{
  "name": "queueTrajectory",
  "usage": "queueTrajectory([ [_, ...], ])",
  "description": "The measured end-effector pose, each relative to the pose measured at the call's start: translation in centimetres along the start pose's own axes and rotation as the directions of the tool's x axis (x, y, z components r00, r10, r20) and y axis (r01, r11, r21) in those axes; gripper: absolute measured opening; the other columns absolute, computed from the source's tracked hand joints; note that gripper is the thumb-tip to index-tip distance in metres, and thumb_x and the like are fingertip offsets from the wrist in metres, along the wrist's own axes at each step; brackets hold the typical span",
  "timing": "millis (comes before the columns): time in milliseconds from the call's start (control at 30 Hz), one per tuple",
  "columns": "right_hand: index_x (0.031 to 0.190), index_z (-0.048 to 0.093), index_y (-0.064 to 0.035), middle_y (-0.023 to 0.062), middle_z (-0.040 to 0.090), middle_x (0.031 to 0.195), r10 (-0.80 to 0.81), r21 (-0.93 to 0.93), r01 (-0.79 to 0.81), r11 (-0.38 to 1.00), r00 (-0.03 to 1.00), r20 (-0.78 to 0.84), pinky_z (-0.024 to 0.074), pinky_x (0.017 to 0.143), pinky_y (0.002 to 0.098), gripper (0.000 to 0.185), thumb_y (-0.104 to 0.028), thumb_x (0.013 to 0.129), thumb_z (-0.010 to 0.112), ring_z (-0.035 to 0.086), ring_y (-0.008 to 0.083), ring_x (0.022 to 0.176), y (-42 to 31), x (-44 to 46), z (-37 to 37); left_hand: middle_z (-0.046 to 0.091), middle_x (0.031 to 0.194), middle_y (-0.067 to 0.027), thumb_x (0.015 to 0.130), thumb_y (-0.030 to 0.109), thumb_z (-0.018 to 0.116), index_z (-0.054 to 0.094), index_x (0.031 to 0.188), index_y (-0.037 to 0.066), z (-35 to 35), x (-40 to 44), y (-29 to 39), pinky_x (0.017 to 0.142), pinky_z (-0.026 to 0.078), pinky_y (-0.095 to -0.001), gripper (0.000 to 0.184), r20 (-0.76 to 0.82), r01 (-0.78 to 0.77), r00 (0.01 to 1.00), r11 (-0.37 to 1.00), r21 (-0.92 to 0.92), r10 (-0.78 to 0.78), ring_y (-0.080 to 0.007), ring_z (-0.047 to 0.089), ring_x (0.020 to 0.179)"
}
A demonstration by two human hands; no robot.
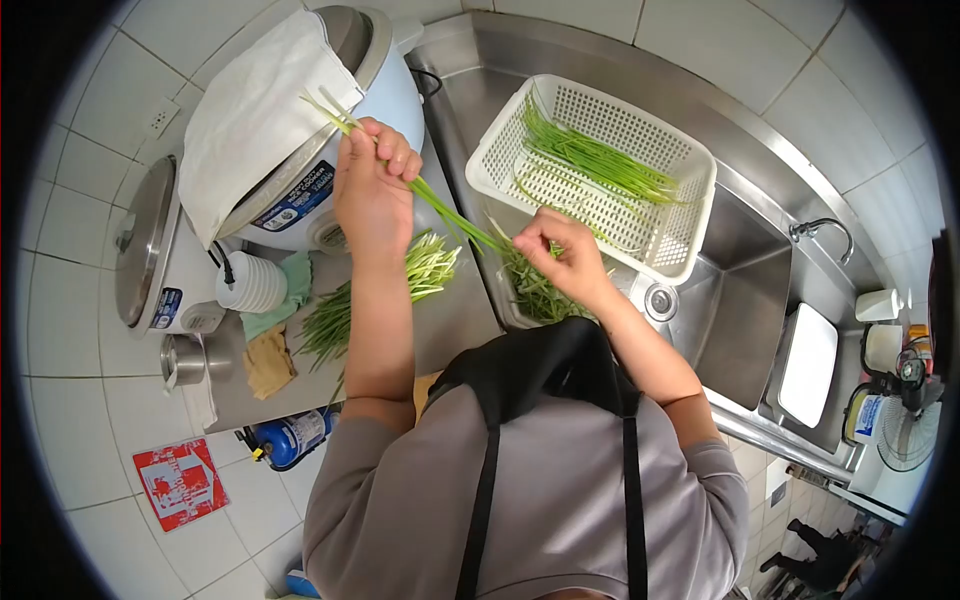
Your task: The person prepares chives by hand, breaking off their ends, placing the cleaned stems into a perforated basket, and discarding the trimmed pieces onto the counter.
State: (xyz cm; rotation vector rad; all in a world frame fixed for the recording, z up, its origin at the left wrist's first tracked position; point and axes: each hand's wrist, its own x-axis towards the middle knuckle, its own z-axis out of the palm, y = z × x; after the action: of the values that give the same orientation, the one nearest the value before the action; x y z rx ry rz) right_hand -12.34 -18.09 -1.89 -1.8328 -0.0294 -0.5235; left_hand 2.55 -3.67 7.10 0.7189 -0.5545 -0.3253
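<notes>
A few long green stalks point(440, 205) are gripped in my left hand point(375, 185), their pale ends sticking out above the fingers. My right hand point(563, 258) is pinched closed near the stalks' lower ends; what is between its fingertips is too small to tell. Below that hand lies a heap of loose greens and trimmings point(540, 290). A pile of green stalks with pale ends point(350, 312) rests on the steel counter, partly behind my left forearm. The white perforated basket point(690, 235) holds a bundle of long green stalks point(600, 160).
Two large cookers point(400, 95) stand at the left, one under a white cloth point(265, 110). Nearby are stacked white cups point(250, 285), a green cloth point(285, 295) and a brown cloth point(268, 362). A sink point(745, 295), faucet point(825, 232) and white tray point(808, 365) are at the right.
</notes>
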Motion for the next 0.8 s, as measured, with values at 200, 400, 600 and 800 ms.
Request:
queueTrajectory([
  [200, 0.072, 0.059, -0.0039, 0.0070, 0.046, 0.067, -0.426, -0.593, 0.289, 0.751, 0.899, -0.101, 0.0397, 0.060, 0.0346, 0.014, -0.011, 0.067, 0.071, 0.046, 0.0244, 0.065, -1.1, 1.2, 1.5, 0.037, 0.073, 0.0005, 0.096, 0.022, 0.040, 0.044, 0.090, 0.007, 2.5, -0.5, -2.8, 0.058, 0.031, -0.0237, 0.017, -0.121, -0.015, 0.993, 0.999, -0.036, 0.011, -0.0095, 0.034, 0.063],
  [400, 0.075, 0.062, -0.0034, 0.0084, 0.050, 0.068, -0.336, -0.458, 0.228, 0.859, 0.927, -0.169, 0.0398, 0.061, 0.0314, 0.010, -0.004, 0.068, 0.069, 0.047, 0.0228, 0.065, -0.6, 0.8, 0.5, 0.036, 0.072, 0.0009, 0.096, 0.022, 0.039, 0.043, 0.089, 0.008, 3.0, -0.4, -3.7, 0.057, 0.031, -0.0236, 0.017, -0.134, -0.036, 0.991, 0.998, -0.058, 0.028, -0.0092, 0.033, 0.063],
  [600, 0.078, 0.061, -0.0016, -0.0031, 0.053, 0.069, 0.160, 0.385, -0.051, 0.922, 0.953, -0.257, 0.0353, 0.059, 0.0207, 0.005, -0.005, 0.081, 0.062, 0.045, 0.0045, 0.066, 0.5, -0.8, -0.8, 0.036, 0.071, 0.0013, 0.096, 0.025, 0.039, 0.043, 0.088, 0.009, 2.4, -0.3, -3.3, 0.057, 0.030, -0.0232, 0.018, -0.133, -0.039, 0.991, 0.998, -0.045, 0.033, -0.0089, 0.032, 0.062],
  [800, 0.063, 0.054, 0.0012, 0.0010, 0.046, 0.059, 0.337, 0.077, -0.328, 0.941, 0.927, -0.167, 0.0330, 0.053, 0.0240, 0.029, -0.017, 0.083, 0.063, 0.041, 0.0087, 0.057, 3.3, -4.1, -4.1, 0.037, 0.070, 0.0018, 0.095, 0.020, 0.042, 0.047, 0.091, 0.005, 0.9, -1.7, 0.3, 0.053, 0.029, -0.0214, 0.016, 0.008, -0.011, 1.000, 0.994, 0.110, 0.010, -0.0069, 0.032, 0.059],
])
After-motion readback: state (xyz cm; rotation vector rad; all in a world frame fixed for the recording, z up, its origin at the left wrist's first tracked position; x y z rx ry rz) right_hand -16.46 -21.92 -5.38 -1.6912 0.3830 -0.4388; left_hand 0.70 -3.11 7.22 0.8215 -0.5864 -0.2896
